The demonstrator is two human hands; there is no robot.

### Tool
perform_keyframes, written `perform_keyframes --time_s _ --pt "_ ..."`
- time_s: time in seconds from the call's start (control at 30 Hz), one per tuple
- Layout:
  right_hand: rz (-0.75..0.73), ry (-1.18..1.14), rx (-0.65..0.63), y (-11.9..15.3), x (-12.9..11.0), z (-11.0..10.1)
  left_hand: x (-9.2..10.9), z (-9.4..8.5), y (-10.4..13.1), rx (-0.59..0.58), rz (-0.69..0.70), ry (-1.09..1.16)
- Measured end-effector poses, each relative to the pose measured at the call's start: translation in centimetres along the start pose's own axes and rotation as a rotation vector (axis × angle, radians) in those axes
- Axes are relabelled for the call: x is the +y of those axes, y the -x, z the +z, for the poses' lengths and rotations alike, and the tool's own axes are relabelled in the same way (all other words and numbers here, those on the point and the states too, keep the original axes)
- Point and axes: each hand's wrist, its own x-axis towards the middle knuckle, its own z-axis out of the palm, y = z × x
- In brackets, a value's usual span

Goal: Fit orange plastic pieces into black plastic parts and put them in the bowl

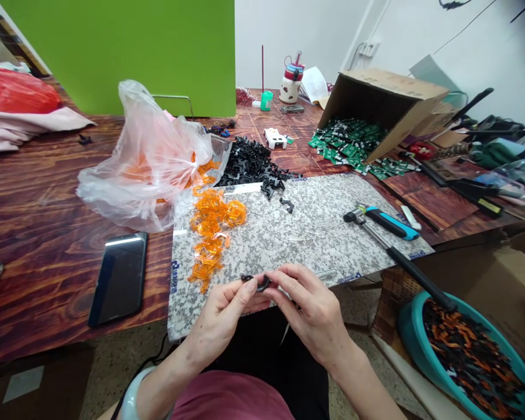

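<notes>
A small curved black plastic part [265,284] is pinched between the left hand's [223,306] thumb and fingers, over the board's near edge; its right end is pinched by the right hand's [310,303] fingertips. If the pinch is loosened or pressed unevenly, the part could be dropped into the lap. Translucent orange plastic pieces [207,219] are heaped beyond on the speckled board [271,245] and could be scattered by a left-hand nudge; black clips [245,160] are piled farther back.
</notes>
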Motion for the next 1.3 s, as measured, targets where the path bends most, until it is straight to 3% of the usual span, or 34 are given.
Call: perform_keyframes --time_s 0.2,0.37,0.57,0.93,1.3 --pt "-0.05 0.099 0.093 0.3 -0.8 0.6 -0.6 0.4 0.0 0.023 0.068 -0.012" --pt "0.004 0.156 0.158 0.3 -1.3 0.9 -0.4 0.7 -0.2 0.062 0.105 0.0" --pt "0.082 -0.035 0.054 0.7 -1.7 1.5 0.1 0.9 -0.4 0.106 0.147 -0.034" --pt "0.016 0.044 0.026 0.9 -2.9 2.3 0.0 0.8 -0.2 0.105 0.168 -0.152" --pt "0.049 0.037 -0.006 1.0 -3.0 2.3 -0.5 0.4 -0.3 0.156 0.196 -0.352"
